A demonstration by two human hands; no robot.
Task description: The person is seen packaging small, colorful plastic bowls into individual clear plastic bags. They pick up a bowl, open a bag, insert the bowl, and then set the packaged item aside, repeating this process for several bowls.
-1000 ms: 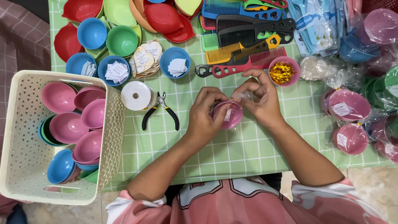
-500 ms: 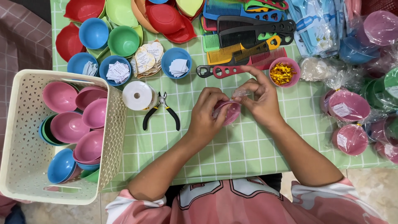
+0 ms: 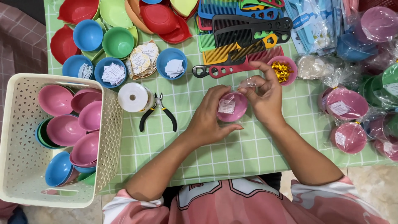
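A small pink bowl [image 3: 232,107] with a white label inside sits in clear plastic wrap above the green checked tablecloth [image 3: 232,153]. My left hand [image 3: 209,118] cups the bowl from the left and below. My right hand [image 3: 265,93] pinches the gathered top of the clear wrap [image 3: 248,84] just above the bowl's right rim, with the fingers curled. Close behind my right hand stands a pink cup of gold twist ties [image 3: 283,69].
A cream plastic basket [image 3: 110,137] of pink, blue and green bowls stands at the left. Black-handled pliers [image 3: 156,111] and a white ribbon roll [image 3: 132,97] lie left of my hands. Combs [image 3: 240,39], loose bowls and label-filled blue bowls [image 3: 173,62] lie behind. Wrapped bowls [image 3: 347,103] pile at right.
The bowl has turned so its open side and label face up. My left hand slid under and beside it, and my right hand pulled the wrap's top up and to the right.
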